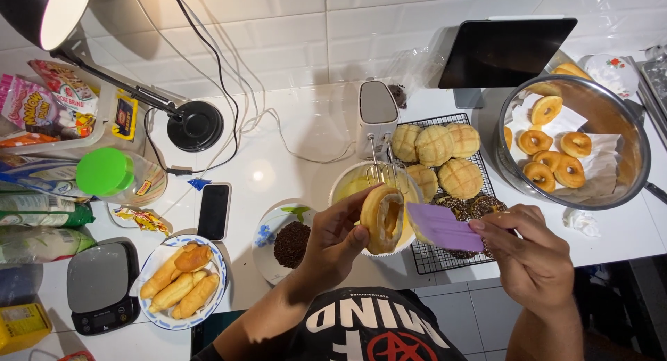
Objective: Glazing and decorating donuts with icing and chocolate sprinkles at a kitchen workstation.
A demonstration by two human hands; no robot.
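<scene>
White counter [292, 145] and white wall tiles fill the frame, with a black lamp [198, 125] at the upper left.

Near the middle, the left hand [333, 239] holds a split doughnut [382, 218]. It stands on its edge, long side running up and down, and the cut side faces right, showing pale cream inside. The fingers wrap tight around its back. The right hand [531, 257] pinches a flat purple scraper [441, 225] between thumb and fingers. The scraper lies almost flat, pointing left, and its tip is just beside the doughnut's open side.

Behind the doughnut sits a bowl of yellow cream [354, 184] with a hand mixer [379, 121] standing in it. To the right, a black wire rack [434, 260] holds round buns with crisscross tops [434, 145] and a few dark chocolate ones. At the upper right, a big metal bowl [625, 118] lined with white paper holds ring doughnuts [549, 156].

Lower left of the middle, a small plate [267, 232] holds a heap of chocolate sprinkles [292, 243]. At the lower left, a blue-rimmed plate [215, 284] holds long golden bread rolls [180, 284]. A black phone [213, 211] lies between these two plates, and a grey kitchen scale [101, 284] sits at the far lower left.
</scene>
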